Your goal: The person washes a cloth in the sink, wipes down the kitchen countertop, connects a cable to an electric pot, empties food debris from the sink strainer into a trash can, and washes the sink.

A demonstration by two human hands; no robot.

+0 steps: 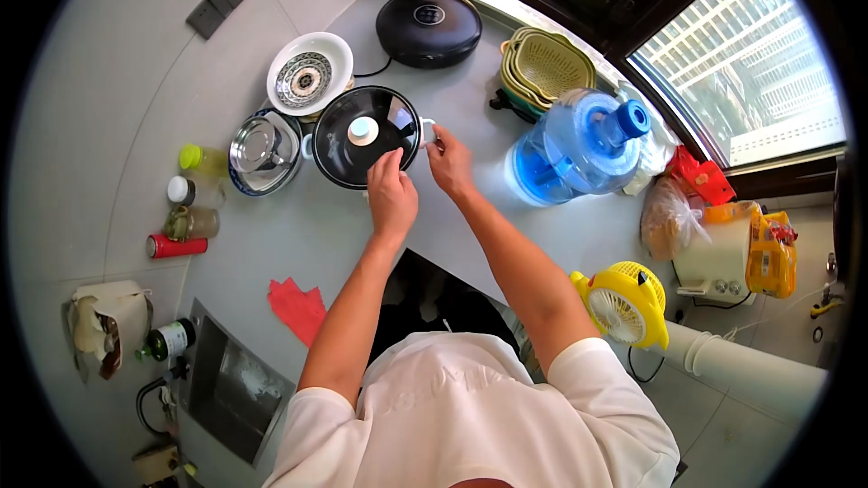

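Observation:
A round pot with a dark glass lid (340, 146) and a white knob (363, 131) stands on the grey counter. My right hand (448, 161) is at the pot's white side handle (428, 132), its fingers closed on it. At the lid's near edge is my left hand (391, 195), its fingers together and bent toward the rim; what they hold, if anything, is hidden. A patterned white bowl (310, 73) stands behind the pot, and a dish with a metal lid (262, 152) sits to its left.
A black round appliance (429, 27) and green baskets (548, 68) stand at the back. To the right are a blue water jug (579, 149) and a yellow fan (624, 305). Jars (192, 223), a red cloth (297, 310) and a sink (237, 389) are at the left.

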